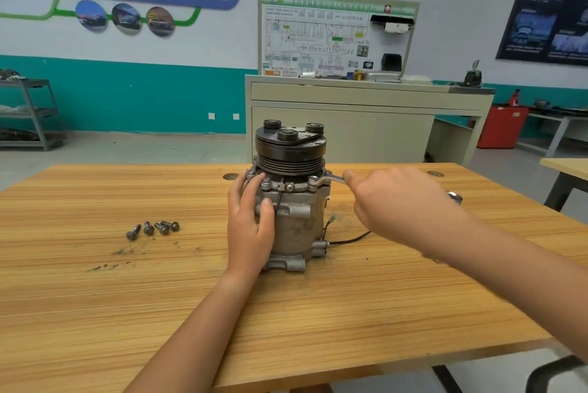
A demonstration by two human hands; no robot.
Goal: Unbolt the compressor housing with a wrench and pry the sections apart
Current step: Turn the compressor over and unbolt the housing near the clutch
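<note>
The compressor (297, 230) stood upright on the table (127, 297), the left hand (249, 228) curled round its side. The right hand (401, 205) gripped a wrench (327, 180) set on a top bolt. Four loose bolts (152, 228) lay left of the left hand.

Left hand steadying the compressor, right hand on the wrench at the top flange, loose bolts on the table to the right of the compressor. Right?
No. The head view shows the loose bolts on the table left of the compressor, not right. The rest stands: left hand steadies it, right hand holds the wrench at the top flange.
</note>
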